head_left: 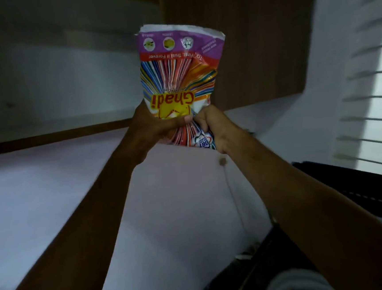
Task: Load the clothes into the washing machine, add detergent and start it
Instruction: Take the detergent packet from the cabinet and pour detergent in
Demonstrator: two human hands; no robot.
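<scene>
Both hands, left hand (158, 127) and right hand (211, 129), grip the upside-down detergent packet (179, 76) before a white wall (179, 203).

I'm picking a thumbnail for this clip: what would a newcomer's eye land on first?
First, the bright striped detergent packet, held up at centre frame with its print upside down. Next, the two hands gripping its lower part: the left hand at its side, the right hand bunched round the twisted end. The lit window slats glow at right.
</scene>
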